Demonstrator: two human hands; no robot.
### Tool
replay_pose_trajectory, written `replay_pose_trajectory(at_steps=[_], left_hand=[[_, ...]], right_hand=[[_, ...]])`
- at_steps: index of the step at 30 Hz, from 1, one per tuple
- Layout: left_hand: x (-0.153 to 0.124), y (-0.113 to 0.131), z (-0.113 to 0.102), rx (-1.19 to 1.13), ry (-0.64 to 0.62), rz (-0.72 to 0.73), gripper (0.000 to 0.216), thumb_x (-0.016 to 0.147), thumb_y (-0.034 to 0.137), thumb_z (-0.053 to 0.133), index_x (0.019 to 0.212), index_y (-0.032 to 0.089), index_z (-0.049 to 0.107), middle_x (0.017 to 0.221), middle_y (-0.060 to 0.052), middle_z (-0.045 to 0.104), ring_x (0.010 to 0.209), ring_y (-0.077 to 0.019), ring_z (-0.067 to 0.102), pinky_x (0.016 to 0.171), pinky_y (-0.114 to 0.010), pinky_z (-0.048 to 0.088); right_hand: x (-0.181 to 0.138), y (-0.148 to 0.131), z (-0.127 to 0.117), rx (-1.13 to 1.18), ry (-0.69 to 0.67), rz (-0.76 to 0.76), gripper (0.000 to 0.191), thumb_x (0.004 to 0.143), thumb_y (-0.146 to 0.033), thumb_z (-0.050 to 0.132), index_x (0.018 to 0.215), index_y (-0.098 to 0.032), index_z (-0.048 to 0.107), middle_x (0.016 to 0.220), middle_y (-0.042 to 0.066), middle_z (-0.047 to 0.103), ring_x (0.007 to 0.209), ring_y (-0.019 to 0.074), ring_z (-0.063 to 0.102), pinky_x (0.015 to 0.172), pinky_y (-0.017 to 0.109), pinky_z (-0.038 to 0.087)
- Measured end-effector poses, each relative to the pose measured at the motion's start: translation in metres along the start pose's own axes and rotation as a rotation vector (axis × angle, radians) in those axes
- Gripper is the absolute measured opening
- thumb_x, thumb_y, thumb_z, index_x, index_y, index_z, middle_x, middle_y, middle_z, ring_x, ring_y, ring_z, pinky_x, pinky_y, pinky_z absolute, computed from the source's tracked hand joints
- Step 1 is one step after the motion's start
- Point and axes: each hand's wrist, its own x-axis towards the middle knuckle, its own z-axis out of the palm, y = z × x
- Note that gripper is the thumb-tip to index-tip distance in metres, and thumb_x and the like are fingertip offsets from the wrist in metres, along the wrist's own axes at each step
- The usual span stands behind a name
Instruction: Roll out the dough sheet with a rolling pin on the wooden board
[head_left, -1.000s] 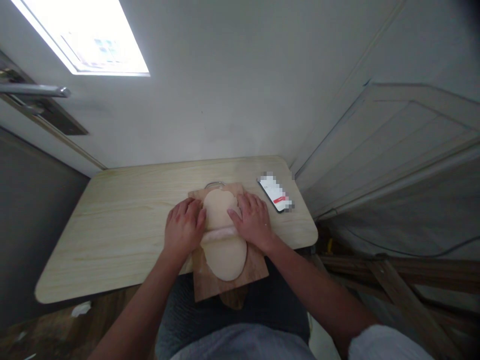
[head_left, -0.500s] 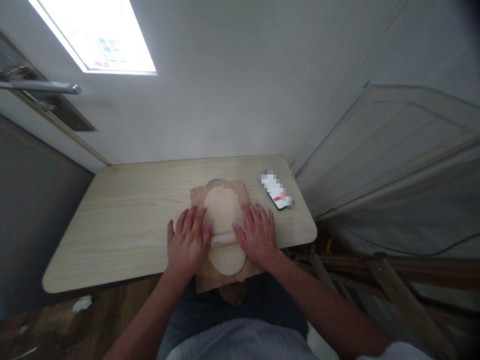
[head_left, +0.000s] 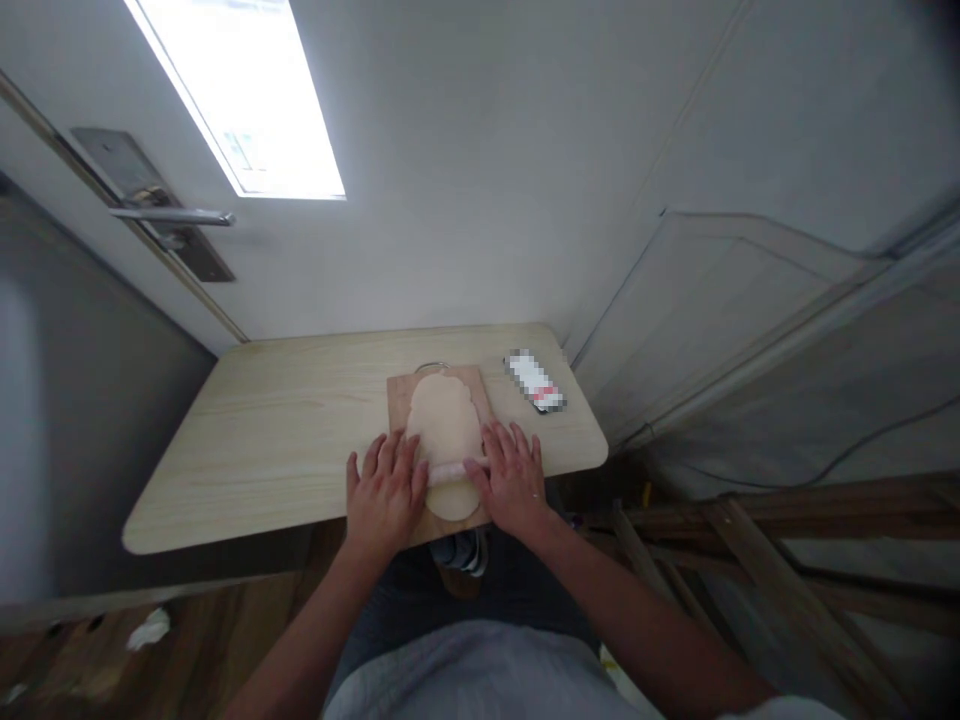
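A flat, rounded sheet of pale dough (head_left: pixel 444 415) lies on a wooden cutting board (head_left: pixel 398 392) with a metal handle at its far end. A light-coloured rolling pin (head_left: pixel 448 473) lies across the dough. My left hand (head_left: pixel 384 492) rests palm down over the pin's left end, fingers spread. Over the right end lies my right hand (head_left: pixel 513 478), also palm down with its fingers stretched out and its thumb along the pin. Both ends of the pin are hidden beneath my hands.
The board is on a pale wood-grain table (head_left: pixel 285 430). To the right lies a phone (head_left: pixel 534 381) with a blurred screen. Behind stands a white door with a lever handle (head_left: pixel 176 215) and a bright window. Wooden beams (head_left: pixel 780 580) are at the lower right.
The camera view has shifted, so the table and door sit differently. Relative to the dough, the rolling pin and both hands are slightly closer to me.
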Motion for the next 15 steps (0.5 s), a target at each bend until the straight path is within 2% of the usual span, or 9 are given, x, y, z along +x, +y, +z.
replay_pose_trajectory(at_steps=[6, 15], left_hand=[[-0.014, 0.004, -0.002, 0.012, 0.069, 0.014, 0.045, 0.102, 0.041, 0.038, 0.138, 0.023, 0.058, 0.149, -0.013, 0.056, 0.138, -0.035, 0.047, 0.114, -0.061, 0.029], [-0.01, 0.005, -0.004, 0.023, 0.078, 0.036, 0.042, 0.099, 0.039, 0.042, 0.131, 0.022, 0.064, 0.144, -0.014, 0.06, 0.132, -0.0358, 0.053, 0.109, -0.061, 0.038]], right_hand=[[-0.014, -0.003, 0.003, -0.009, 0.035, 0.021, 0.058, 0.102, -0.054, 0.04, 0.149, -0.019, 0.048, 0.155, 0.014, 0.047, 0.144, 0.0353, 0.037, 0.116, 0.061, 0.026], [-0.014, -0.004, 0.0, 0.027, 0.046, 0.053, 0.055, 0.101, -0.053, 0.045, 0.145, -0.021, 0.053, 0.152, 0.014, 0.051, 0.144, 0.0346, 0.039, 0.115, 0.059, 0.029]])
